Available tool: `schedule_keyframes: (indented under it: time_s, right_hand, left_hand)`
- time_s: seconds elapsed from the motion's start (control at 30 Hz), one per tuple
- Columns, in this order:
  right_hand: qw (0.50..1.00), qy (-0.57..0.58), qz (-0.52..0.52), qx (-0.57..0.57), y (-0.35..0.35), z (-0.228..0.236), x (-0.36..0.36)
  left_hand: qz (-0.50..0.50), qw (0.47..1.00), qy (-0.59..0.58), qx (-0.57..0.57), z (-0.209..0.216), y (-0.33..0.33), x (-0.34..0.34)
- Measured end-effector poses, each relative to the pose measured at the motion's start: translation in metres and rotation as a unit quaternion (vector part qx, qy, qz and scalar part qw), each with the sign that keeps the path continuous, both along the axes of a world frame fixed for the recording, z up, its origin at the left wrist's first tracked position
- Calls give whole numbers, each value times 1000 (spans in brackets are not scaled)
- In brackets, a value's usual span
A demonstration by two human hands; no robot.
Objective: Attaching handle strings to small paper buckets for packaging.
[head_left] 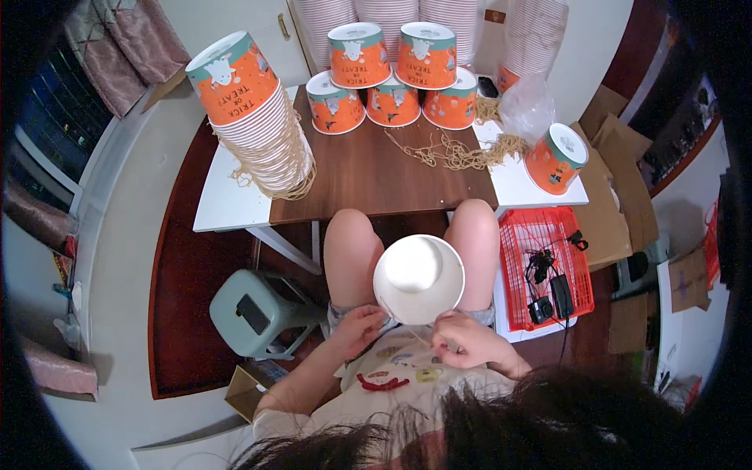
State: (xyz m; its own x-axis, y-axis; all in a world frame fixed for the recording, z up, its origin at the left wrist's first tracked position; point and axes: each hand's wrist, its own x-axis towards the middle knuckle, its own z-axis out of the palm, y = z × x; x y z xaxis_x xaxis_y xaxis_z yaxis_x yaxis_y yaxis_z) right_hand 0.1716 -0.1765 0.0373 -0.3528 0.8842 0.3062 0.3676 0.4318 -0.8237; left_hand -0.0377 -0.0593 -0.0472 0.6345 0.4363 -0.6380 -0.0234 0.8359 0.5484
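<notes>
A paper bucket [447, 289] with a plain white inside rests between my thighs, its mouth tilted up toward me. My left hand [360, 330] is closed, its fingertips pinched at the left side of the bucket's near rim. At the near right of the rim, my right hand [468, 341] is curled closed around a thin pale cord [420, 337]. A short piece of the cord shows in front of the bucket; its ends are hidden by my fingers and the rim.
A brown-topped table [352, 172] holds several upturned orange buckets [427, 59], a leaning bucket stack [262, 129] draped with cords, and loose tan cords [454, 153]. A red basket [513, 274] with black electronics sits right; a grey stool [235, 313] with a phone stands left.
</notes>
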Motion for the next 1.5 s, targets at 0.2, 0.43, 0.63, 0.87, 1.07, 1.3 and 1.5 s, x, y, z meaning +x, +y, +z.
schedule_keyframes:
  time_s: [0.2,0.43,0.63,0.87,1.07,1.3,1.5]
  right_hand:
    - [993,-82,78,-36,12,-9,-34]
    - [986,-132,103,13,24,-22,-51]
    - [980,-161,115,26,26,-29,-58]
    - [994,8,20,-108,26,-13,-61]
    - [996,-44,63,-46,24,-28,-60]
    - [996,-58,65,-16,24,-30,-62]
    - [995,-81,65,-14,22,-36,-62]
  left_hand:
    - [-98,802,148,570,21,11,-14]
    - [-140,852,172,474,0,6,-19]
    - [-110,988,74,75,8,-9,-15]
    - [-22,991,-67,-118,12,-11,-11]
    - [30,984,-102,-142,-15,-18,-13]
    - [8,993,7,-119,3,-22,-5]
    - [32,986,19,-164,-1,-16,-9]
